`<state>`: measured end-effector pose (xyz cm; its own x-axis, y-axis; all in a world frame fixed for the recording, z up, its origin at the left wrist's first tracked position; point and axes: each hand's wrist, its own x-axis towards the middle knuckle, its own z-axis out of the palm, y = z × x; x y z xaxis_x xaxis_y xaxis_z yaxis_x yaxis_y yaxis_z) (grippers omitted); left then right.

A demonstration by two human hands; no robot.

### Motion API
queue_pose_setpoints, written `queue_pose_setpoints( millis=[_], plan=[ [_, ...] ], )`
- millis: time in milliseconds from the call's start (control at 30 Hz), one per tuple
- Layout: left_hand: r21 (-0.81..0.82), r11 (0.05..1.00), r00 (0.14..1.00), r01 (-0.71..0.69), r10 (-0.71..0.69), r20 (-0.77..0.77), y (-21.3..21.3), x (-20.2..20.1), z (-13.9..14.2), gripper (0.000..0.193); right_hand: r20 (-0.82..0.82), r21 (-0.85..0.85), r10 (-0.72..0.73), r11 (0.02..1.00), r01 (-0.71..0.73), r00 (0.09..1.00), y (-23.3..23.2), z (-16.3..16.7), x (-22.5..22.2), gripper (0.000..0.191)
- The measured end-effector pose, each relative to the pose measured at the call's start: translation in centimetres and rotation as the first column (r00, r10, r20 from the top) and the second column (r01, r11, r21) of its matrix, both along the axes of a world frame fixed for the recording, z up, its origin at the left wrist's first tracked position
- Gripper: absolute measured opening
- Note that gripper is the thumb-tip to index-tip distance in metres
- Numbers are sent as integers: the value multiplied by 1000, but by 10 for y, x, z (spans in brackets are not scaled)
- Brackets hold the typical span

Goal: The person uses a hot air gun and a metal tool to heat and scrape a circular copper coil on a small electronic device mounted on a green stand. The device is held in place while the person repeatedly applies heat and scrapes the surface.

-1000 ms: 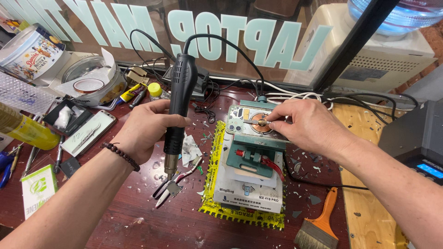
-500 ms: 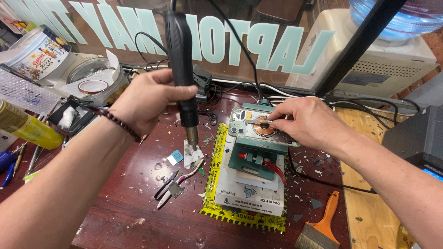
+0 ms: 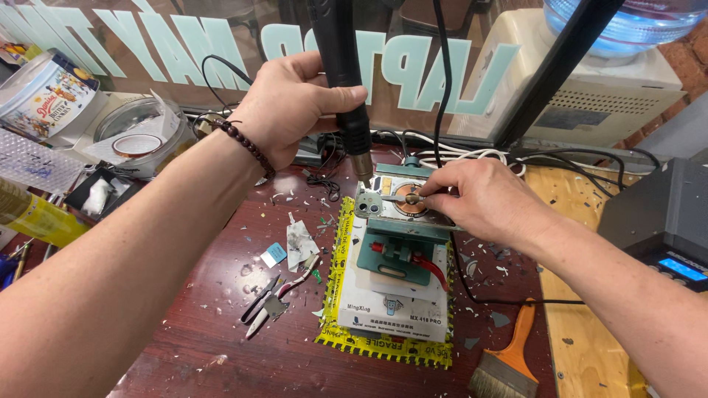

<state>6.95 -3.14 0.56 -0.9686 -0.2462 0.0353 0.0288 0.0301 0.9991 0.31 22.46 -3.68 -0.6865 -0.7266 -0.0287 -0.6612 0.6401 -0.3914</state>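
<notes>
While the hot-air wand [image 3: 341, 70] hangs nearly upright with its metal nozzle just above the clamped phone back [image 3: 398, 200], the left hand [image 3: 291, 103] wraps it in a full fist. The right hand [image 3: 483, 200] pinches thin tweezers [image 3: 398, 197] over the copper coil (tips touching it). Both sit on a green fixture [image 3: 394, 254] at mid-worktop [image 3: 184, 346]. Cutters [image 3: 273, 298] lie left, a brush [image 3: 509, 357] right.
</notes>
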Motion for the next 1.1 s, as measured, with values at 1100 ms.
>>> queue_pose_setpoints(
  millis=[1100],
  plan=[
    [-38, 997, 998, 61, -60, 22, 18, -4, -6, 32, -240, 20, 179, 984, -180, 954, 2, 1, 3, 14]
  ],
)
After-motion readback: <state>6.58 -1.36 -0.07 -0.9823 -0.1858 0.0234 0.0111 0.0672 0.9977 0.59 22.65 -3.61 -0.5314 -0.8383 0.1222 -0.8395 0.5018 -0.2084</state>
